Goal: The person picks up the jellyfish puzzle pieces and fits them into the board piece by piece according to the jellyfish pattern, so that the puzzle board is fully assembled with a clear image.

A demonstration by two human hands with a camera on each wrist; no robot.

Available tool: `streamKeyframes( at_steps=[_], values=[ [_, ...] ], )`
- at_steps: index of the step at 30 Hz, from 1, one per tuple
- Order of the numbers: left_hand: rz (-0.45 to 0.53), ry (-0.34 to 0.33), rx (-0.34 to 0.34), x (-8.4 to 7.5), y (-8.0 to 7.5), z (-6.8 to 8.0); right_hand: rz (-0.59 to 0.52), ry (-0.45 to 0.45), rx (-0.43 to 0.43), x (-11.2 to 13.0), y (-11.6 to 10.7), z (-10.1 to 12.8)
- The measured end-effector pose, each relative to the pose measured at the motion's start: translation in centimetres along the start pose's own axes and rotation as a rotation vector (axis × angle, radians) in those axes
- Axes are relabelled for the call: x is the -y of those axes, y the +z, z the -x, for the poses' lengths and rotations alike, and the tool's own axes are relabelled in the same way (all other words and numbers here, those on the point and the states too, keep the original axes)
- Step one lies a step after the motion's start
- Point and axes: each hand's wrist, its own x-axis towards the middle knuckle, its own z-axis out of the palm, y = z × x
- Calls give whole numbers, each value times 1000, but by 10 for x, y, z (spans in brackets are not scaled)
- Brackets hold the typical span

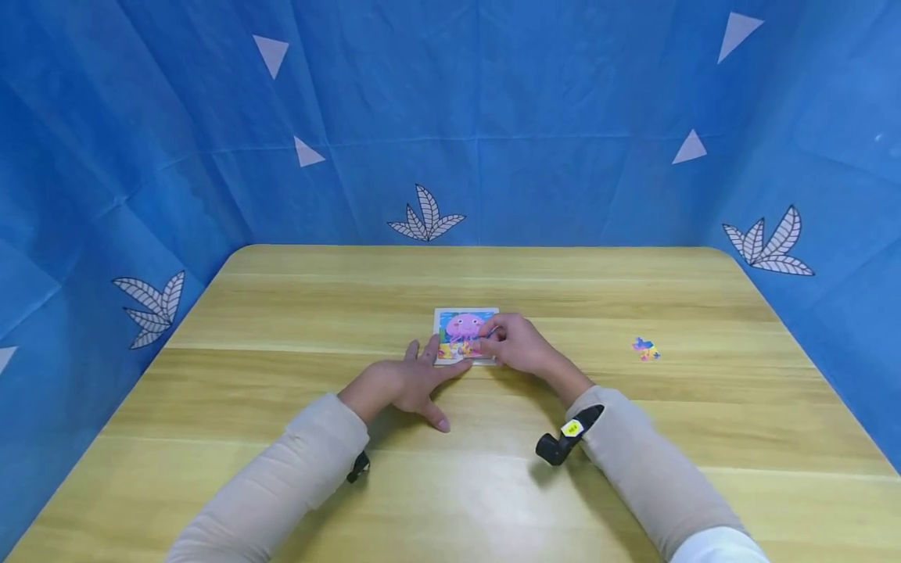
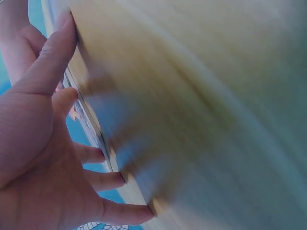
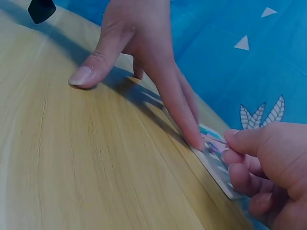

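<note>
A small square jigsaw puzzle (image 1: 463, 322) in a white frame lies at the middle of the table, showing a pink octopus-like creature. My left hand (image 1: 404, 383) has its fingers spread, with the index fingertip on the puzzle's near edge and other fingertips at its left side. In the left wrist view the left hand (image 2: 53, 143) has its fingertips down on the tabletop. My right hand (image 1: 517, 344) is over the puzzle's right side. In the right wrist view its thumb and index finger pinch a thin puzzle piece (image 3: 215, 139) close above the picture. The fingers hide part of the puzzle.
Several loose puzzle pieces (image 1: 644, 349) lie in a small heap to the right on the wooden table (image 1: 317, 313). A blue cloth (image 1: 535, 117) with white triangles and leaves hangs behind and at the sides. A black wrist camera (image 1: 559, 444) sits on the right sleeve.
</note>
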Motion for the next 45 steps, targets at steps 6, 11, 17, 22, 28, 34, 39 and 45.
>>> streamKeyframes(
  at_steps=[6,11,17,22,28,34,39,45],
  values=[
    [9,21,-5,0,0,3,11,31,-8,5,8,-6],
    [-6,10,-11,0,0,4,89,64,-30,9,11,-9],
    [11,11,-12,0,0,4,226,83,-43,14,10,-14],
    [18,11,-14,1,2,3,267,135,-19,17,9,-16],
    [1,10,-16,0,-3,2,294,161,-25,20,6,-18],
    [-3,0,-13,1,-4,1,323,183,-7,23,4,-22],
    [2,-1,-14,1,-3,1,298,246,26,26,4,-24],
    [-13,21,-16,0,0,3,337,272,43,25,5,-21]
  ],
)
